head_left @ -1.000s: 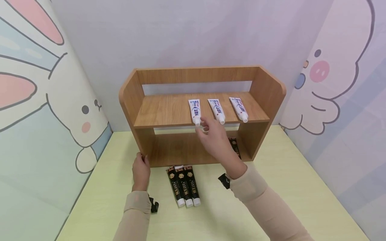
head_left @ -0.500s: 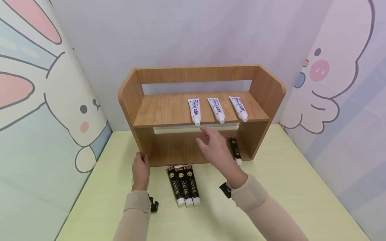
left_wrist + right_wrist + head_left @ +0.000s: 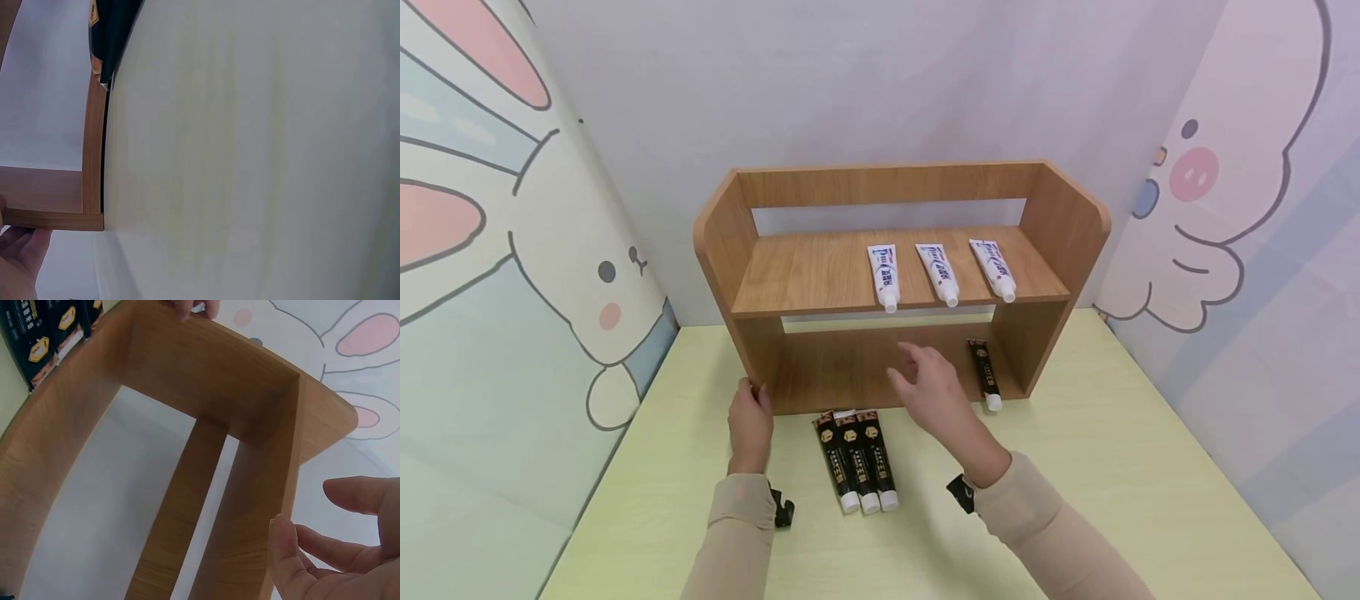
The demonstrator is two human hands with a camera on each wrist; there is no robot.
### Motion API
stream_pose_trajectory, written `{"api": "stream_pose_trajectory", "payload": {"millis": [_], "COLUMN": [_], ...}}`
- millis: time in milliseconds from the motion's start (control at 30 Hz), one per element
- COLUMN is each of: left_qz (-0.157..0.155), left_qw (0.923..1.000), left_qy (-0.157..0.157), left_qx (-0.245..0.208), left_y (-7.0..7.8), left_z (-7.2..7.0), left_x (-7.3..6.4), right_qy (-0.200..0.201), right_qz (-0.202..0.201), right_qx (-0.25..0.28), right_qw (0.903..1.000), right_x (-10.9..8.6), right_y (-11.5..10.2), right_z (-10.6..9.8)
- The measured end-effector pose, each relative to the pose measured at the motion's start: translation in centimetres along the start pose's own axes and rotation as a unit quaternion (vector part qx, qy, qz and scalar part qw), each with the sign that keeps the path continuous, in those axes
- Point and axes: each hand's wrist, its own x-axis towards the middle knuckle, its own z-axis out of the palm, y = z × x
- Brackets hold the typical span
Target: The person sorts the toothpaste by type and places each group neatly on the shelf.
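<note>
My left hand (image 3: pixel 751 425) grips the lower left side panel of a wooden two-tier shelf (image 3: pixel 887 185); in the left wrist view its fingers (image 3: pixel 28 253) lie along one face of the panel. In front of the lower compartment hovers my right hand (image 3: pixel 932 392), fingers apart and loosely bent, holding nothing. White toothpaste tubes, a left one (image 3: pixel 884 279), a middle one (image 3: pixel 938 275) and a right one (image 3: pixel 994 271), lie on the upper tier, caps toward me. A black toothpaste tube (image 3: pixel 984 373) lies at the right of the lower tier, its white cap over the front edge.
Three black toothpaste tubes (image 3: pixel 857 462) lie side by side on the pale yellow-green table (image 3: pixel 1150 467), before the shelf. Cartoon-printed walls (image 3: pixel 880 92) stand behind and at both sides.
My right hand has drawn down from the left white tube's cap to the lower compartment's height, uncovering the black tube there. My left hand has stayed at the panel.
</note>
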Motion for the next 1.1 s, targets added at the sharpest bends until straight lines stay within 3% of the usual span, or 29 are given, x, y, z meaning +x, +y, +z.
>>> {"api": "stream_pose_trajectory", "payload": {"millis": [1100], "left_qz": [0.011], "left_qw": [0.9999], "left_qy": [0.011], "left_qx": [0.007], "left_y": [0.4], "left_z": [-0.3], "left_x": [-0.1], "right_qy": [-0.015], "right_qz": [-0.018], "right_qx": [-0.003], "right_qw": [0.9997], "right_x": [-1.8], "right_y": [5.6], "right_z": [5.5]}}
